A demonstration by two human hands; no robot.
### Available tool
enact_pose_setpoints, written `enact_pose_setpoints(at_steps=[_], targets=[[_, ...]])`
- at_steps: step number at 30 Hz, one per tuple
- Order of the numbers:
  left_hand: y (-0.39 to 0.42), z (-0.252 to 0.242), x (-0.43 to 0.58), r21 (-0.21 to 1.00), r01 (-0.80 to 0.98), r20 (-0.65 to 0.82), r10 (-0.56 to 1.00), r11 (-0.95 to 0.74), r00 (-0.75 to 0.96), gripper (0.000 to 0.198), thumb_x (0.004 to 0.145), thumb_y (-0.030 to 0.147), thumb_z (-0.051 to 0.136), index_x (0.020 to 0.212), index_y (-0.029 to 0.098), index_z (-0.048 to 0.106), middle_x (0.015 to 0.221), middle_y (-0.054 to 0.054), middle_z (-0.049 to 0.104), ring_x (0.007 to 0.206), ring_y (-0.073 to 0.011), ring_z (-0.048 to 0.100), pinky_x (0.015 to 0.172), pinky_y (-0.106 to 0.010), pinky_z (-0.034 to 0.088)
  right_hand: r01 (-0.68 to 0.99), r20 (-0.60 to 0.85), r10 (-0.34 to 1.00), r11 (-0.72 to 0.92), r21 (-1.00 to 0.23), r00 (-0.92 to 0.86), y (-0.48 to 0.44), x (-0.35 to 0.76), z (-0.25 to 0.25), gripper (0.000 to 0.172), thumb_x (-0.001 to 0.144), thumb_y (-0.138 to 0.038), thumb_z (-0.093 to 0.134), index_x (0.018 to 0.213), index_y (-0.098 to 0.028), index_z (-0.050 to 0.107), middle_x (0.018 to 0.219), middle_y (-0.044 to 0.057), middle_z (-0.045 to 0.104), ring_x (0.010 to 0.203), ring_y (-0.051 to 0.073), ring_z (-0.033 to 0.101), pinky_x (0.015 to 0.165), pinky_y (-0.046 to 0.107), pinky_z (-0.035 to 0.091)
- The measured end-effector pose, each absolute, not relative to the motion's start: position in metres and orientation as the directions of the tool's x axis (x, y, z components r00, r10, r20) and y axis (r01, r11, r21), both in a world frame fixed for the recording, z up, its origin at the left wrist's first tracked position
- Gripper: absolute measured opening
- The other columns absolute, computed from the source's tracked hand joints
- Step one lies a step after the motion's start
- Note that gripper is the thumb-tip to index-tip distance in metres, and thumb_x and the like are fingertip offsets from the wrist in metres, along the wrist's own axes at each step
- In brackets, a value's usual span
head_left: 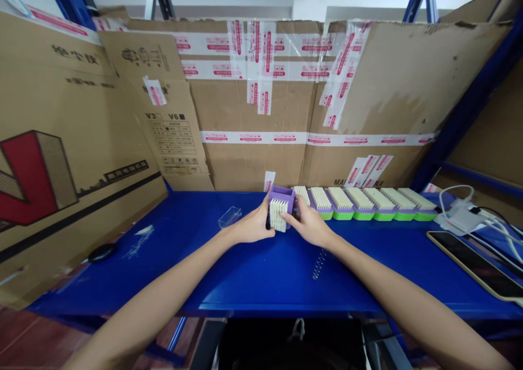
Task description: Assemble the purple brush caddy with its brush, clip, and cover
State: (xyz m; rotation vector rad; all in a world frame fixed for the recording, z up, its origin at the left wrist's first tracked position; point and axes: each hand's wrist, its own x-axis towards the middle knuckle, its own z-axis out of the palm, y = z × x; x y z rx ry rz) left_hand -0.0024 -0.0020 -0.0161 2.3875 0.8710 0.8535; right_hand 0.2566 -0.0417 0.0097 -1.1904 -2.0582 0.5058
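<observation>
My left hand (pixel 258 220) is closed on a small purple box (pixel 285 192), gripping it from its left side. A block of cream, bristle-like pegs (pixel 278 215) covers the box's near face, and the box is tilted so an open purple compartment shows at its top. From the right, my right hand (pixel 309 224) also grips it, with the thumb resting on the pegs and the other fingers partly hidden behind. A row of several similar purple-and-green boxes (pixel 363 214) with cream pegs stands to the right. The nearest is partly covered by my right hand.
Left of my hands lies a clear plastic case (pixel 230 217). A dark coiled strand (pixel 319 264) lies below my right wrist. Toward the right edge are a phone (pixel 478 264) and white cables (pixel 460 217). Taped cardboard (pixel 253 165) walls the back of the blue table (pixel 261 283).
</observation>
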Motion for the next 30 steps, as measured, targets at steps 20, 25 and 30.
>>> enact_pose_setpoints(at_steps=[20,25,30], targets=[[0.001,-0.022,0.005,0.561,0.385,0.578,0.680,-0.733,0.451,0.105,0.093,0.022,0.074,0.184,0.022,0.022,0.179,-0.023,0.051,0.156,-0.0413,0.065,0.129,-0.064,0.058,0.584,0.387,0.843,0.538,-0.608,-0.373,-0.036,0.261,0.007,0.069,0.111,-0.057,0.067,0.163,-0.018,0.043,0.099,0.011,0.082,0.079,0.032,0.078,0.074,0.044,0.060],[-0.006,-0.010,0.004,0.587,0.407,0.560,0.714,-0.700,0.420,0.100,0.094,0.028,0.078,0.182,0.022,0.028,0.170,-0.022,0.063,0.145,-0.0403,0.074,0.121,-0.063,0.065,0.570,0.377,0.839,0.543,-0.617,-0.391,-0.035,0.262,0.007,0.070,0.111,-0.057,0.067,0.164,-0.018,0.043,0.117,0.017,0.085,0.085,0.032,0.080,0.079,0.047,0.063],[-0.010,-0.005,0.004,0.601,0.401,0.549,0.722,-0.691,0.422,0.100,0.095,0.026,0.076,0.182,0.024,0.026,0.161,-0.020,0.071,0.137,-0.0371,0.080,0.118,-0.061,0.068,0.570,0.382,0.835,0.550,-0.611,-0.396,-0.035,0.263,0.008,0.076,0.111,-0.057,0.067,0.169,-0.016,0.042,0.124,0.019,0.085,0.093,0.033,0.081,0.087,0.049,0.065]])
